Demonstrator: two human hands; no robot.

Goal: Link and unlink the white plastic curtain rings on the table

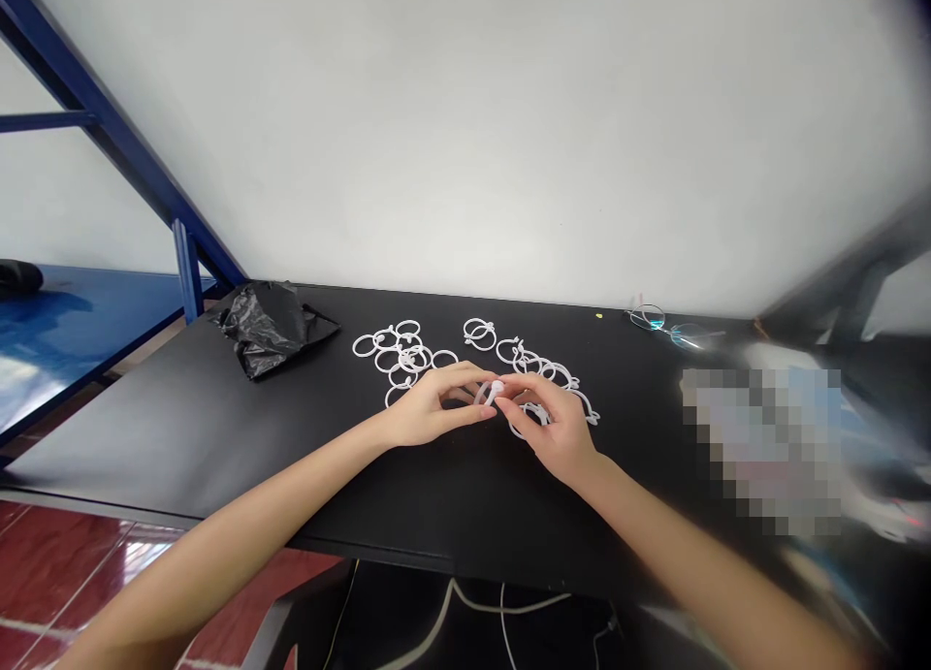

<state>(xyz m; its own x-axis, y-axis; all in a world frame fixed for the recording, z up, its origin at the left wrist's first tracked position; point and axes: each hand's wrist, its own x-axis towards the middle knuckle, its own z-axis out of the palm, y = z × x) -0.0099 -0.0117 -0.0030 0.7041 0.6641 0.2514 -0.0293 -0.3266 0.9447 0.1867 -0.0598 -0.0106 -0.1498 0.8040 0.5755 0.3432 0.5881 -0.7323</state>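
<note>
Between my two hands is a white curtain ring (497,389) with a small knob-like part on it, raised just over the black table. My left hand (440,398) pinches it between thumb and fingers from the left. From the right, the thumb and fingertips of my right hand (557,423) close on the same ring; fingers hide part of it. More white curtain rings (407,358) lie in a loose cluster beyond my left hand. Another group of rings (534,363) spreads beyond and partly under my right hand, and a small overlapping set (479,334) sits between the groups.
A crumpled black plastic bag (272,323) rests at the table's back left. Eyeglasses (665,329) lie at the back right, near a blurred-out item (763,447). The black table (218,447) meets a white wall (509,146). Blue metal framing (131,156) stands left; cables (436,622) hang below the front edge.
</note>
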